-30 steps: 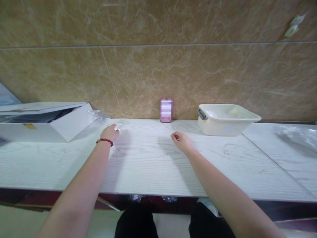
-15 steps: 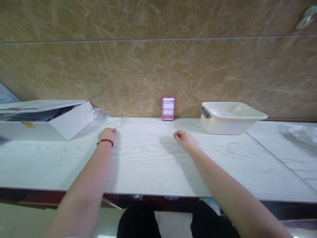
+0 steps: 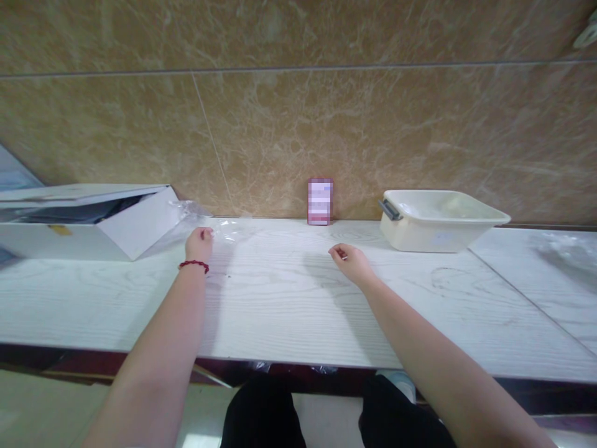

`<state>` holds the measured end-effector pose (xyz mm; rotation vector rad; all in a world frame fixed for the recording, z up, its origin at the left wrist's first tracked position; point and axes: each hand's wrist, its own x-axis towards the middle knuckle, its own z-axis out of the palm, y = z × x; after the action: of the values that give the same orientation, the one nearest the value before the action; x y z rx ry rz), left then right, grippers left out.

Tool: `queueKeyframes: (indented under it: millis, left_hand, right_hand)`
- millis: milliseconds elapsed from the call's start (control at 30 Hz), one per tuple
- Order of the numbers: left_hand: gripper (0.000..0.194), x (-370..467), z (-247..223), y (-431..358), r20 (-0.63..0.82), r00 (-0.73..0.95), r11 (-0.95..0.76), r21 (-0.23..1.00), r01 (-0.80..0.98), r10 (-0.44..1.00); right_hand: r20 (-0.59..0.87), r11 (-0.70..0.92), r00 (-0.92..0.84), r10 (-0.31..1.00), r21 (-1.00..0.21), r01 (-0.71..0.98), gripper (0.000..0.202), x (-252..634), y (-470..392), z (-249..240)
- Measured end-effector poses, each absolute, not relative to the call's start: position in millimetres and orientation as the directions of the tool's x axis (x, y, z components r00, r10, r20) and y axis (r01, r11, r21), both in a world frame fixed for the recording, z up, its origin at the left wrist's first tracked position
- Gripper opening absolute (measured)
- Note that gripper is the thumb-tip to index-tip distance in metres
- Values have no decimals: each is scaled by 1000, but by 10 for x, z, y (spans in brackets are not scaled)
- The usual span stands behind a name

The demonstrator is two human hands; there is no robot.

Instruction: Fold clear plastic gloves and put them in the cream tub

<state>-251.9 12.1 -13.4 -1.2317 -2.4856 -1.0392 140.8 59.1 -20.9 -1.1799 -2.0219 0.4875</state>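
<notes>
My left hand (image 3: 199, 244), with a dark red bead bracelet (image 3: 194, 266) at the wrist, is closed at the left of the table. Its fingers meet the edge of a clear plastic bag (image 3: 228, 230) that lies flat and spreads to the right. My right hand (image 3: 351, 261) hovers low over the middle right of the table with its fingers curled into a loose pinch. Whatever small thing it may hold is too hidden to name.
An open white box (image 3: 144, 224) with dark contents stands at left, crumpled clear plastic (image 3: 189, 210) beside it. A phone (image 3: 319, 202) leans on the marbled wall. To the right are a cream bin (image 3: 429, 236) with a grey handle and more clear plastic (image 3: 566, 249).
My left hand has moved slightly up and left and turned, and more of the clear plastic bag shows beside it. My right hand has stayed almost still. The view has shifted slightly.
</notes>
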Motion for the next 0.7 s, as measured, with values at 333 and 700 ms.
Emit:
queueKeyframes:
  millis: [333, 700]
  left_hand:
    - [33, -2433, -210, 197, 363, -736, -43, 909, 415, 572]
    - [34, -2264, -89, 65, 354, -677, 102, 838, 536, 645]
  right_hand:
    - [380, 500, -326, 866, -641, 582, 19, 1402, 551, -166]
    - [386, 504, -324, 864, -637, 583, 18, 1398, 542, -152]
